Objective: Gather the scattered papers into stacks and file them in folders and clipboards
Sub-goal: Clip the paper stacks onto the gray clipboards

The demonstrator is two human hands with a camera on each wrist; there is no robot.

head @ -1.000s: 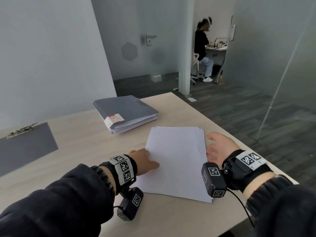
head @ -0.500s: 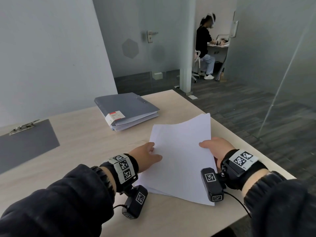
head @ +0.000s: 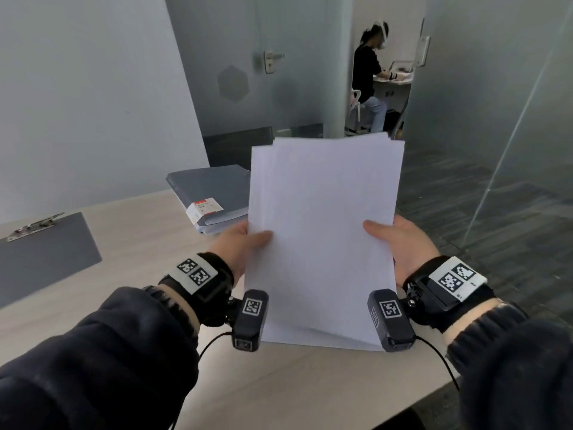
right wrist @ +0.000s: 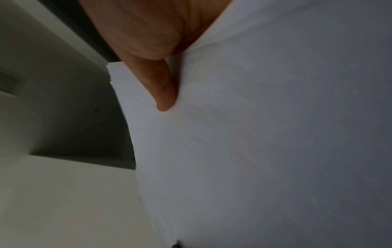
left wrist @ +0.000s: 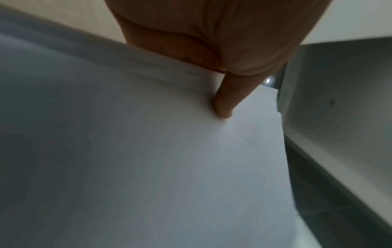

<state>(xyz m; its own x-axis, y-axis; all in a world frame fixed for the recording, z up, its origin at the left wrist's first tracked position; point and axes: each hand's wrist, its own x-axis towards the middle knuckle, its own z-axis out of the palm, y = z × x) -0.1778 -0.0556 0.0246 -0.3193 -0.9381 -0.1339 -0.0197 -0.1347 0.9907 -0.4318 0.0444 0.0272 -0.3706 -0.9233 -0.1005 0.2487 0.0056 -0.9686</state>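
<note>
— Paper stack [head: 322, 237]: where is it?
— Upright between both hands, long axis vertical, bottom edge on the desk [head: 148, 243]. Left hand [head: 238, 246] and right hand [head: 403, 243] pinch opposite side edges, equally near.

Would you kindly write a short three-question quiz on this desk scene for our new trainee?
1. True or false: the paper stack lies flat on the table.
2. Which holds the stack? A) left hand only B) right hand only C) both hands
3. Fill in: on the table's far left lies a grey ____ with a metal clip.

Key: 1 false, it is held upright, bottom edge at the table. 2 C, a thumb on each side. 3 clipboard; the grey folder lies behind the stack.
</note>
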